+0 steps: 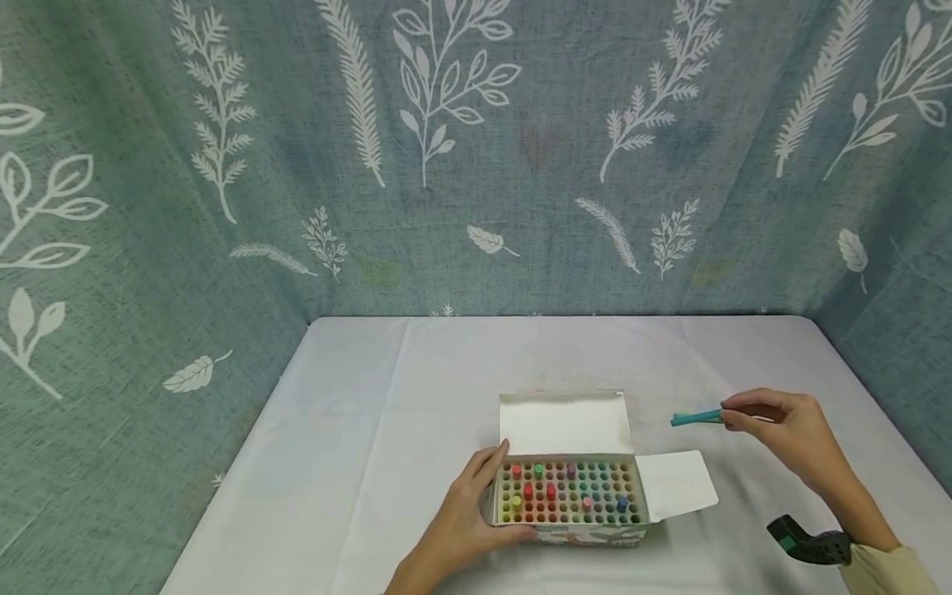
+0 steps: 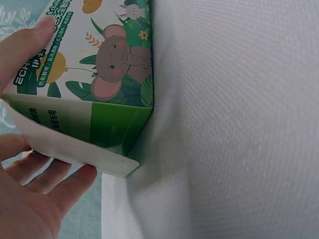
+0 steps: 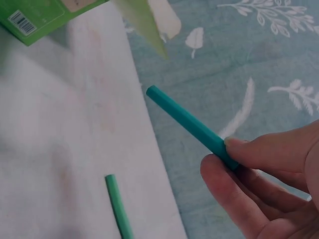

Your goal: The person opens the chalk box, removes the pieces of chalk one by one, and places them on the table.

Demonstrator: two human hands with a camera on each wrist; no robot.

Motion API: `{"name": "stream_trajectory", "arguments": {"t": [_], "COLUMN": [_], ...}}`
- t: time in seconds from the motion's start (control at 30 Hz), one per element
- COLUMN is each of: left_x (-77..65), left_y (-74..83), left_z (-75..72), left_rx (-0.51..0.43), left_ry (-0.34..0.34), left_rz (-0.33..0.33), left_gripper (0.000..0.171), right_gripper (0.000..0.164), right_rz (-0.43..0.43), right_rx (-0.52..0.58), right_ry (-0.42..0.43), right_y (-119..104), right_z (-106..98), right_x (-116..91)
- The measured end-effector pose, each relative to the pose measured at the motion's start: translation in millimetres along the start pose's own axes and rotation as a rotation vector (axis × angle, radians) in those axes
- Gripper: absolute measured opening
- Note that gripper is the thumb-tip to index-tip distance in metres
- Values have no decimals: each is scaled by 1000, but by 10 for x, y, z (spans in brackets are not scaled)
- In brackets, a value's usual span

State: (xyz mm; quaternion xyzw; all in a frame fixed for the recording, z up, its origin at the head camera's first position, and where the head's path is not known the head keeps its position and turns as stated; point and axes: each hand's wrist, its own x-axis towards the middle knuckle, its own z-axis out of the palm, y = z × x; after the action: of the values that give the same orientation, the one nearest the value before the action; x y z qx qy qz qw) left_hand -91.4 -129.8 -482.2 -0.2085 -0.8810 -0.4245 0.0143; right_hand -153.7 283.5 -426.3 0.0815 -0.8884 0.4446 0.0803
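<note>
Across a white surface [image 1: 394,430], the left grip [image 1: 467,516] held an open box [image 1: 587,535] by its left end, the right grip [image 1: 796,426] pinched one end of a teal stick [image 3: 192,126], the rest jutting leftward, a green stick [image 3: 119,206] lay below, leaf-patterned fabric [image 1: 550,281] hung beyond.

White cloth-covered table [image 1: 387,463] with rounded far corners, blue-green fabric curtain [image 1: 550,194] behind it and along both sides, white leafy sprigs [image 1: 219,132] and feather-shaped fronds [image 1: 359,87] printed across the fabric

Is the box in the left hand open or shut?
Open: the head view shows the box with its back flap and one side flap folded away, coloured sticks visible inside.
</note>
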Motion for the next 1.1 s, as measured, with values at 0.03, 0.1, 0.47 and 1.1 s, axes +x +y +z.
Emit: {"name": "stream_trajectory", "arguments": {"t": [0.03, 0.1, 0.47, 1.1], "left_x": [0, 0, 13, 3], "left_y": [0, -1, -25, -27], "left_z": [-2, -5, 12, 15], "left_rx": [-3, -8, -23, -28], "left_ry": [2, 7, 2, 3], "left_rz": [0, 3, 13, 4], "left_gripper": [105, 105, 105, 105], "right_gripper": [21, 22, 30, 35], "right_rz": [8, 23, 124, 297], "right_rx": [5, 22, 84, 105], "right_ry": [-1, -4, -2, 21], "right_y": [19, 58, 337, 702], "right_z": [3, 11, 50, 205], "right_x": [0, -1, -6, 5]}}
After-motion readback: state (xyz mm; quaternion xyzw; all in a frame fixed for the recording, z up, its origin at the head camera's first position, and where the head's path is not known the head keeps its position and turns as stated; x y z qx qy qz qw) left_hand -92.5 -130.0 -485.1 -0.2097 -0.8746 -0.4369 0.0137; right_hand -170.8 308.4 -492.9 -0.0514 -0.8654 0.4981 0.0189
